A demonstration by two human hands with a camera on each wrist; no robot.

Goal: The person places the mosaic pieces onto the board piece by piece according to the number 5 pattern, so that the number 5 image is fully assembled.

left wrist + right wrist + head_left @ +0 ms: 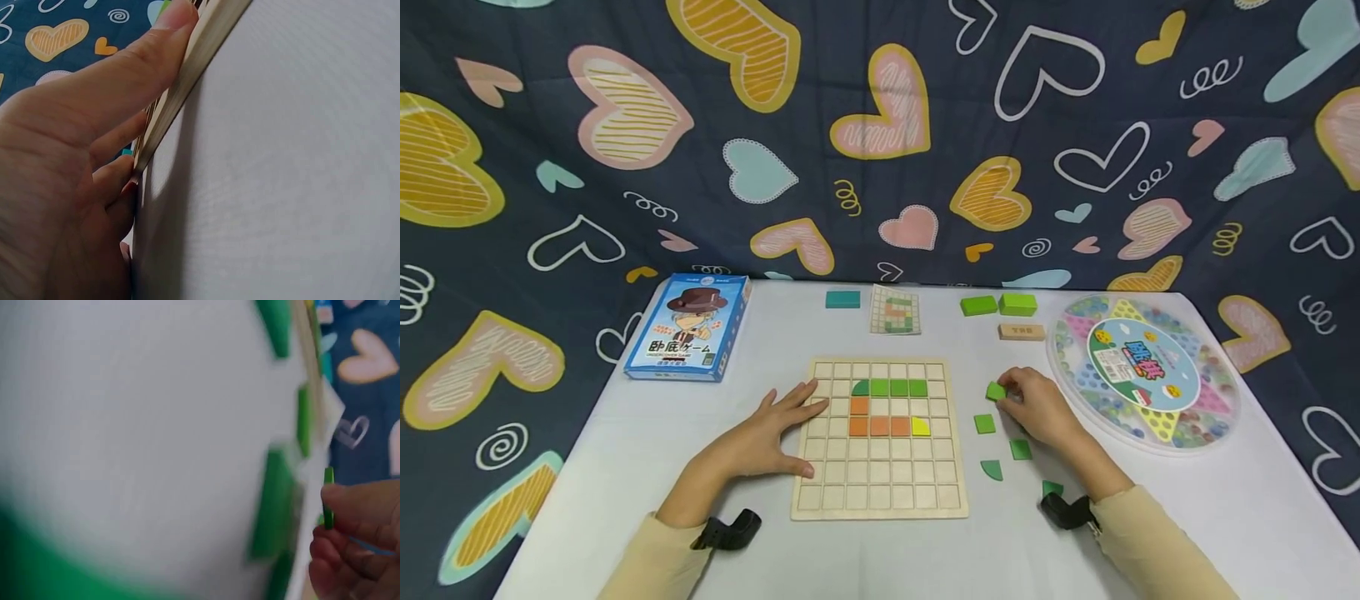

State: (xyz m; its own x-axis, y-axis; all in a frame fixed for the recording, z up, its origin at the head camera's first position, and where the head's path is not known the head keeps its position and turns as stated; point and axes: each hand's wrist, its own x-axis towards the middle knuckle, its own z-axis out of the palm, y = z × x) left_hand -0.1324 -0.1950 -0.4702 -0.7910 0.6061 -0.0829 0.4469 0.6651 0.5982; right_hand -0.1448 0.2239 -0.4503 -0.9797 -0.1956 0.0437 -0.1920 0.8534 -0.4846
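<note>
A wooden grid board [827, 496] lies flat on the table, bearing a row of green tiles [898, 387], several orange tiles [879, 427] and one yellow tile [921, 427]. At its left edge rests my left hand [767, 442], fingers spread, thumb and fingertips on the rim. In the left wrist view the thumb [137, 69] lies along the board's side [187, 81]. To the right of the board, my right hand [1037, 404] pinches a small green square tile [329, 497] between thumb and fingers. Loose green tiles [984, 424] lie around that hand, one a quarter circle [991, 470].
Behind the board lie a patterned card [895, 310] and a teal block [842, 299]. Green blocks [1017, 304] and a wooden block [1021, 332] sit at the back. A blue game box [688, 329] is at left, a round marble-game case [1213, 400] at right.
</note>
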